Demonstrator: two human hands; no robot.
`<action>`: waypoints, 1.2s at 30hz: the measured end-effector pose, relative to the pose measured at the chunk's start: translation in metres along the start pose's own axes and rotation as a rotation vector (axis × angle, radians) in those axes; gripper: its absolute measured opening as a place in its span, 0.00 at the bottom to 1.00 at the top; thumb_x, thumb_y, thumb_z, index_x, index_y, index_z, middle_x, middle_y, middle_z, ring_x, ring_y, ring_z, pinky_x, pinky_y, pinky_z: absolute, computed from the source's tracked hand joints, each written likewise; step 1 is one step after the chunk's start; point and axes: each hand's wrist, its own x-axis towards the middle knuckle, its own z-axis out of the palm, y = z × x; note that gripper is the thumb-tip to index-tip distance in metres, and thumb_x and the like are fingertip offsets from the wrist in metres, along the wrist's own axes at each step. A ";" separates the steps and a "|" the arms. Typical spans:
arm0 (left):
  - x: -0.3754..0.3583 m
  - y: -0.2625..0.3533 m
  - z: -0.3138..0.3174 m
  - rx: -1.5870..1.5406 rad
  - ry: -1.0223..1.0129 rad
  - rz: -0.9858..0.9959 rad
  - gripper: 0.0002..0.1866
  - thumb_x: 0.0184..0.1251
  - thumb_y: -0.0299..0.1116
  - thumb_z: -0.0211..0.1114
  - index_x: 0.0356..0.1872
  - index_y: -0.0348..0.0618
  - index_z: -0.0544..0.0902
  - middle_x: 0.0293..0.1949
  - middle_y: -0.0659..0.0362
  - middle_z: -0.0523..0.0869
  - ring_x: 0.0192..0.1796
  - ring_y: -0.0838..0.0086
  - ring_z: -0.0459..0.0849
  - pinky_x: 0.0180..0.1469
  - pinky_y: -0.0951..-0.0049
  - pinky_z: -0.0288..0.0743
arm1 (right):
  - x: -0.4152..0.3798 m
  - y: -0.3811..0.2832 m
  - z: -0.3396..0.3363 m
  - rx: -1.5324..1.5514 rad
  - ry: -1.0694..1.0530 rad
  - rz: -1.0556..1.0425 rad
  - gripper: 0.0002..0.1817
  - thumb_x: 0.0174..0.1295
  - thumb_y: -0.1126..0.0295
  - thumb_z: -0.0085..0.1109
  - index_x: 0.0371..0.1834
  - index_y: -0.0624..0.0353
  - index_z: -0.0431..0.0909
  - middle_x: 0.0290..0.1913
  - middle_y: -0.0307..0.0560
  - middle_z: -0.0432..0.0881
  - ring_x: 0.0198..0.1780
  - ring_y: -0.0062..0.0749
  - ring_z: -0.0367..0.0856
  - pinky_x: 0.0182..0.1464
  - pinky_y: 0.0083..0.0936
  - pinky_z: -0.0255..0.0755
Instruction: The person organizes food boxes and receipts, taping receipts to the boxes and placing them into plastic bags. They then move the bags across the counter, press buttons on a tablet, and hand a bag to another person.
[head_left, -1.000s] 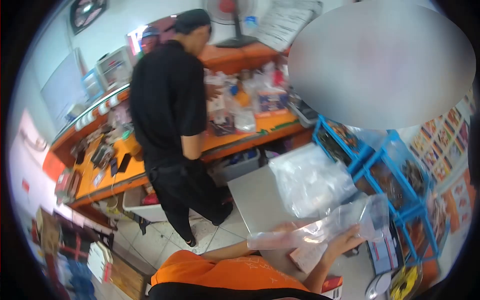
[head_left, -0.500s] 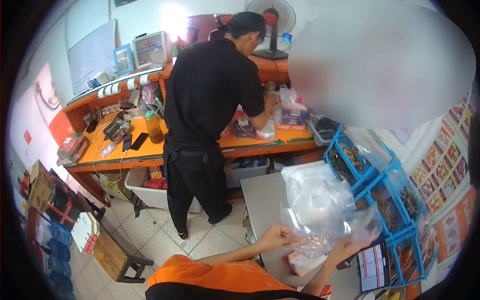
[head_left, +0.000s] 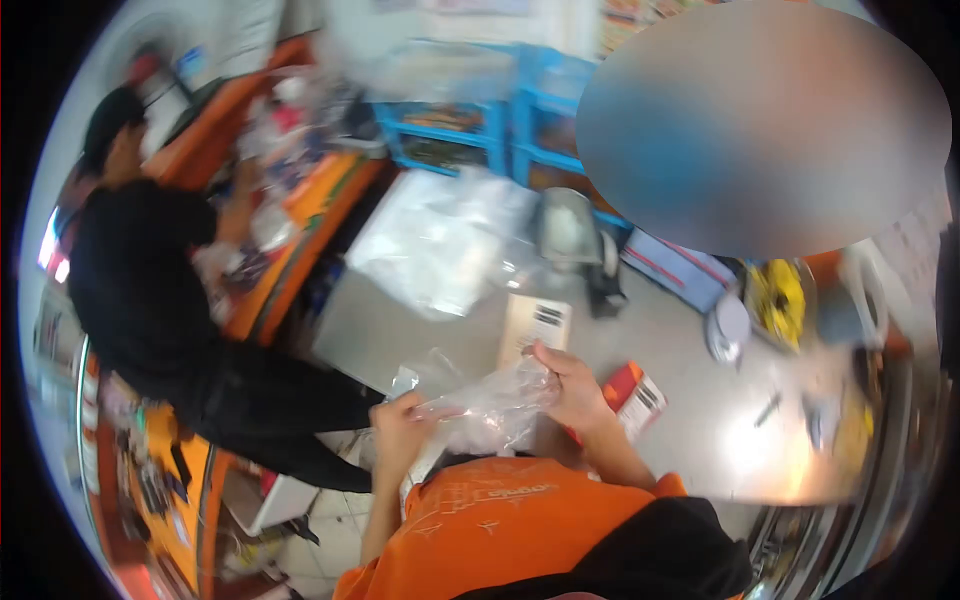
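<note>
A clear plastic bag point(head_left: 490, 405) is stretched between my two hands, close in front of my orange shirt. My left hand point(head_left: 402, 428) grips its left side with curled fingers. On the right side, my right hand point(head_left: 572, 392) pinches the bag near its upper edge. Just beyond the hands, a cream box with a barcode label point(head_left: 535, 325) lies on the metal table point(head_left: 370, 320). A red and white box point(head_left: 632, 400) rests beside my right wrist. Farther back lies a stack of clear plastic bags point(head_left: 430, 240). Motion blur hides what, if anything, is inside the held bag.
Blue shelf racks point(head_left: 450, 130) stand behind the table. A tablet point(head_left: 678, 268), a tape dispenser-like object point(head_left: 600, 265) and a yellow bundle point(head_left: 778, 300) sit to the right. At left, a person in black point(head_left: 140, 270) works at an orange counter point(head_left: 335, 185).
My view has swung to the right, so the co-worker now appears at the far left. The bag has come nearer my body, still held in both hands.
</note>
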 end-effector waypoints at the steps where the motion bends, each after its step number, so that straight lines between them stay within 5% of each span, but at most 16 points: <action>1: -0.007 -0.032 -0.007 -0.084 0.139 0.014 0.11 0.46 0.20 0.65 0.13 0.38 0.72 0.10 0.65 0.64 0.18 0.86 0.61 0.20 0.81 0.58 | -0.015 -0.017 -0.008 0.134 0.063 0.182 0.11 0.64 0.63 0.58 0.37 0.61 0.80 0.30 0.36 0.79 0.30 0.18 0.74 0.30 0.18 0.67; 2: -0.008 -0.037 -0.031 -0.079 0.228 -0.181 0.12 0.44 0.17 0.64 0.11 0.38 0.70 0.09 0.65 0.62 0.16 0.83 0.60 0.20 0.81 0.58 | -0.032 -0.028 -0.015 0.167 0.112 0.152 0.11 0.64 0.63 0.58 0.37 0.61 0.80 0.30 0.36 0.79 0.30 0.18 0.74 0.30 0.18 0.67; 5: -0.015 -0.060 -0.052 0.103 0.009 -0.058 0.08 0.41 0.17 0.66 0.19 0.37 0.74 0.16 0.62 0.68 0.21 0.81 0.66 0.25 0.81 0.62 | -0.069 -0.049 -0.012 -0.402 0.077 0.060 0.11 0.65 0.65 0.58 0.29 0.60 0.78 0.21 0.35 0.75 0.23 0.19 0.72 0.26 0.19 0.66; 7: -0.008 -0.035 -0.020 0.086 0.109 -0.016 0.16 0.41 0.19 0.69 0.36 0.38 0.78 0.28 0.56 0.76 0.33 0.81 0.75 0.33 0.81 0.69 | -0.068 -0.048 -0.020 -0.745 0.034 -0.116 0.11 0.65 0.64 0.58 0.32 0.61 0.78 0.23 0.38 0.77 0.26 0.19 0.74 0.29 0.19 0.67; 8: 0.004 0.007 -0.003 0.385 0.041 0.189 0.30 0.40 0.20 0.71 0.51 0.40 0.75 0.42 0.53 0.78 0.46 0.78 0.77 0.43 0.77 0.73 | -0.063 -0.046 -0.024 -1.099 -0.046 -0.293 0.12 0.65 0.63 0.58 0.34 0.61 0.78 0.25 0.40 0.78 0.29 0.19 0.76 0.32 0.19 0.69; 10: 0.003 0.009 0.024 0.385 -0.263 0.415 0.27 0.48 0.19 0.68 0.53 0.38 0.75 0.42 0.54 0.81 0.44 0.73 0.81 0.40 0.73 0.78 | -0.048 -0.045 -0.018 -1.125 -0.293 -0.286 0.19 0.63 0.56 0.59 0.40 0.64 0.78 0.27 0.47 0.76 0.30 0.34 0.74 0.37 0.26 0.69; 11: 0.001 -0.003 0.033 0.390 -0.288 0.423 0.27 0.48 0.19 0.68 0.53 0.38 0.75 0.42 0.54 0.81 0.44 0.73 0.81 0.40 0.73 0.78 | -0.031 -0.040 -0.032 -1.222 -0.164 -0.619 0.17 0.61 0.58 0.60 0.42 0.63 0.77 0.32 0.50 0.76 0.34 0.38 0.74 0.40 0.31 0.68; 12: -0.006 -0.022 0.042 0.016 -0.313 0.147 0.22 0.53 0.21 0.66 0.52 0.37 0.75 0.42 0.55 0.81 0.41 0.73 0.82 0.37 0.74 0.79 | -0.012 -0.041 -0.052 -1.308 -0.025 -0.950 0.17 0.60 0.59 0.60 0.44 0.61 0.76 0.37 0.53 0.76 0.38 0.43 0.74 0.43 0.35 0.68; 13: -0.011 -0.034 0.045 -0.351 -0.323 -0.143 0.18 0.59 0.23 0.64 0.51 0.37 0.75 0.41 0.57 0.81 0.39 0.73 0.82 0.34 0.75 0.80 | 0.000 -0.066 -0.075 -1.480 0.194 -1.011 0.18 0.59 0.61 0.61 0.47 0.60 0.75 0.42 0.54 0.74 0.43 0.44 0.72 0.46 0.38 0.66; 15: -0.010 -0.041 0.034 -0.441 -0.267 -0.253 0.16 0.63 0.26 0.62 0.52 0.37 0.75 0.40 0.57 0.81 0.37 0.74 0.82 0.32 0.76 0.80 | 0.009 -0.109 -0.127 -1.927 0.755 -0.992 0.25 0.55 0.64 0.60 0.58 0.54 0.71 0.52 0.53 0.71 0.53 0.45 0.67 0.56 0.42 0.60; 20: -0.020 -0.072 0.017 -0.506 -0.032 -0.479 0.15 0.68 0.34 0.59 0.53 0.41 0.73 0.38 0.59 0.80 0.36 0.76 0.81 0.30 0.76 0.81 | 0.010 -0.133 -0.234 -2.242 0.972 -0.864 0.29 0.58 0.65 0.58 0.65 0.37 0.68 0.56 0.50 0.66 0.56 0.44 0.63 0.61 0.48 0.50; 22: -0.023 -0.065 0.017 -0.502 0.064 -0.581 0.15 0.72 0.35 0.54 0.55 0.42 0.71 0.43 0.62 0.80 0.45 0.76 0.80 0.39 0.72 0.79 | 0.005 -0.130 -0.240 -2.214 0.925 -0.835 0.31 0.56 0.64 0.60 0.66 0.41 0.67 0.56 0.50 0.65 0.56 0.45 0.63 0.61 0.49 0.50; 26: -0.026 -0.084 0.012 -0.588 0.090 -0.503 0.15 0.68 0.41 0.62 0.47 0.43 0.74 0.36 0.62 0.78 0.30 0.80 0.79 0.27 0.77 0.78 | -0.023 -0.116 -0.194 -1.472 0.072 -0.733 0.44 0.47 0.59 0.70 0.70 0.47 0.61 0.60 0.52 0.65 0.65 0.47 0.60 0.63 0.60 0.50; 30: -0.020 -0.092 0.008 -0.486 0.063 -0.403 0.13 0.68 0.41 0.61 0.44 0.43 0.75 0.34 0.62 0.79 0.28 0.79 0.79 0.24 0.78 0.74 | -0.066 -0.072 -0.131 -2.271 -0.659 -0.355 0.66 0.32 0.49 0.78 0.76 0.39 0.42 0.62 0.47 0.65 0.68 0.42 0.57 0.69 0.59 0.46; 34: -0.005 -0.058 0.017 -0.635 0.139 -0.694 0.18 0.65 0.47 0.63 0.45 0.44 0.75 0.34 0.61 0.80 0.30 0.78 0.77 0.33 0.79 0.70 | -0.063 -0.050 -0.150 -2.590 -0.609 -0.799 0.67 0.31 0.46 0.77 0.76 0.37 0.41 0.62 0.46 0.65 0.67 0.42 0.59 0.70 0.60 0.44; 36: -0.006 -0.058 0.016 -0.778 0.213 -0.848 0.21 0.64 0.49 0.64 0.47 0.44 0.76 0.35 0.64 0.80 0.36 0.79 0.76 0.42 0.79 0.67 | -0.069 -0.056 -0.134 -2.787 -0.492 -0.229 0.66 0.32 0.46 0.76 0.76 0.34 0.39 0.62 0.49 0.64 0.65 0.43 0.61 0.68 0.58 0.49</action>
